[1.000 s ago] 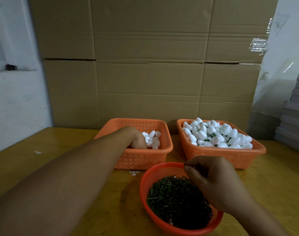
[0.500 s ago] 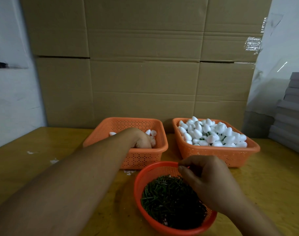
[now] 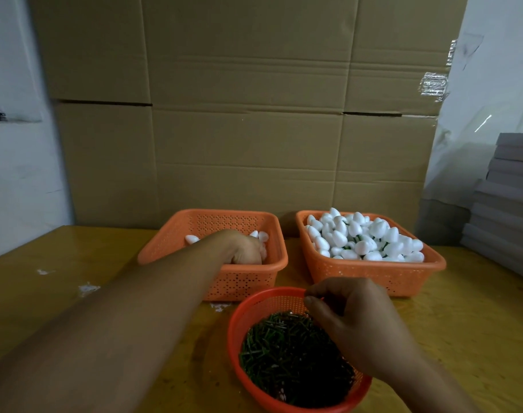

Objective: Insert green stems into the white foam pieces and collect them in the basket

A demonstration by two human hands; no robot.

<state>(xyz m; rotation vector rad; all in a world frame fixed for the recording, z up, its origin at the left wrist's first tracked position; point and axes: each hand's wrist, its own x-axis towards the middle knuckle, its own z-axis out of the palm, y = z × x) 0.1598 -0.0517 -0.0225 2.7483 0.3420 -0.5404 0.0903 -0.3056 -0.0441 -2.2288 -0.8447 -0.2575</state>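
My left hand (image 3: pixel 248 247) is down inside the left orange basket (image 3: pixel 242 281), fingers curled among a few loose white foam pieces (image 3: pixel 191 239); what it grips is hidden. The right orange basket (image 3: pixel 373 271) is heaped with white foam pieces (image 3: pixel 363 236), green stems showing between them. A round red-orange bowl (image 3: pixel 254 305) at the front holds a pile of short green stems (image 3: pixel 287 356). My right hand (image 3: pixel 352 320) hovers over the bowl's far rim, thumb and forefinger pinched together; whether a stem is between them cannot be seen.
A wall of cardboard boxes (image 3: pixel 248 114) stands right behind the baskets. Grey flat boxes (image 3: pixel 507 204) are stacked at the right edge of the yellow table (image 3: pixel 75 263). White crumbs (image 3: pixel 88 289) lie on the table at left.
My left hand has dug slightly deeper into the left basket. My right hand stays pinched over the bowl. The view has shifted a little.
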